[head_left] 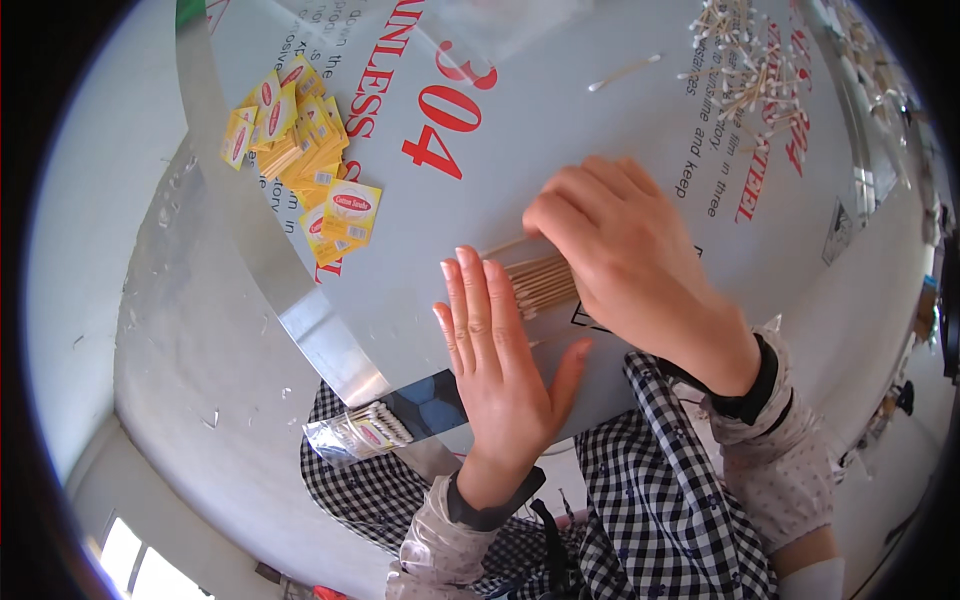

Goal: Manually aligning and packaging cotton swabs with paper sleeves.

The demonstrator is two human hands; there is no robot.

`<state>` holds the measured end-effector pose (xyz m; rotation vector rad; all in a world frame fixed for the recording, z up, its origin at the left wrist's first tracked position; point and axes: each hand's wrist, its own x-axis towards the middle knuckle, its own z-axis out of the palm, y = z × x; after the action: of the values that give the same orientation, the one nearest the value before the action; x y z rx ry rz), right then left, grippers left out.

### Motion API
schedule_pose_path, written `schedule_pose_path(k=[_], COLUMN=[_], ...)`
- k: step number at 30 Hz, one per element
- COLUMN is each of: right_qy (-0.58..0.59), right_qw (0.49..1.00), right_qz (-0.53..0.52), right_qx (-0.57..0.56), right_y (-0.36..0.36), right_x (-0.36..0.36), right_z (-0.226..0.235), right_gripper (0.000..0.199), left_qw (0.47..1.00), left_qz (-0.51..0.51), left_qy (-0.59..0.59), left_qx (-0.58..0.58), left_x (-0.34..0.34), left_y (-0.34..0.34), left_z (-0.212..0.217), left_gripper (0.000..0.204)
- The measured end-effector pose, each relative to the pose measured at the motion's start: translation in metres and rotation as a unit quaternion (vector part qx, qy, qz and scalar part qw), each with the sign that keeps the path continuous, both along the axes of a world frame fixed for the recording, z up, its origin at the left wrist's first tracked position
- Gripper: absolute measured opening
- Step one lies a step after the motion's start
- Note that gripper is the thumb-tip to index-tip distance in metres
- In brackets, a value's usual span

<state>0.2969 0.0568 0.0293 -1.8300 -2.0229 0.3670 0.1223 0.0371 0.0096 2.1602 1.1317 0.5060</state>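
Observation:
A row of wooden-stick cotton swabs (545, 284) lies side by side on the tabletop, between my two hands. My left hand (500, 370) is flat, palm down, its fingers stretched along the left tips of the row and its thumb spread away. Over the right end of the row, my right hand (622, 240) is closed with bent fingers. Its fingertips pinch the end of one swab (505, 245) at the row's far side; the thumb is mostly hidden. Part of another swab shows beside my left thumb.
Small yellow cards (350, 207) are heaped at the left. A loose pile of cotton swabs (745, 75) covers the far right, with a single swab (625, 72) apart from it. At the near left edge sits a clear bag of swabs (358, 433), beside a metal strip (335, 345).

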Motion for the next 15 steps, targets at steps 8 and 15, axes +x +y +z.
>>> schedule_pose_path(k=[8,15], right_qy=[0.141,0.105], right_qw=[0.978,0.982], right_qz=[-0.152,-0.132], right_qx=[0.0,-0.087], right_y=[-0.016,-0.053], right_x=[0.029,-0.014], right_z=[0.017,0.019], right_gripper=[0.01,0.027], left_qw=[1.0,0.998], left_qz=[-0.004,-0.041], left_qy=[0.011,0.035], left_qx=[0.026,0.018], left_x=[-0.005,-0.003], left_y=[0.014,0.03], left_z=[-0.007,-0.006], left_gripper=[0.061,0.065])
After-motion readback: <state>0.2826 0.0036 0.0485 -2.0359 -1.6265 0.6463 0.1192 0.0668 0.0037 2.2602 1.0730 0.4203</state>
